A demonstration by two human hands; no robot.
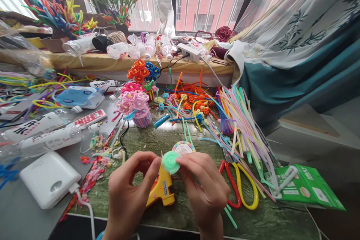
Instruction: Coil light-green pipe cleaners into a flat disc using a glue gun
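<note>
A flat mint-green coiled disc point(171, 162) is pinched at its right edge between the thumb and fingers of my right hand point(201, 182). Just left of the disc, my left hand point(131, 187) has its thumb and forefinger curled close together; whether anything thin is between them I cannot make out. Below the disc lies a yellow glue gun point(165, 188), partly hidden by my left hand. Behind the disc and my right fingers rests a round white piece with a multicoloured rim point(184, 147).
Red-and-yellow scissors point(239, 187) and a pile of pastel pipe cleaners point(244, 131) lie to the right, near a green packet point(312, 187). A pink flower pot point(137, 108) stands behind. Plastic bottles point(47, 140) and a white power bank point(50, 179) are on the left.
</note>
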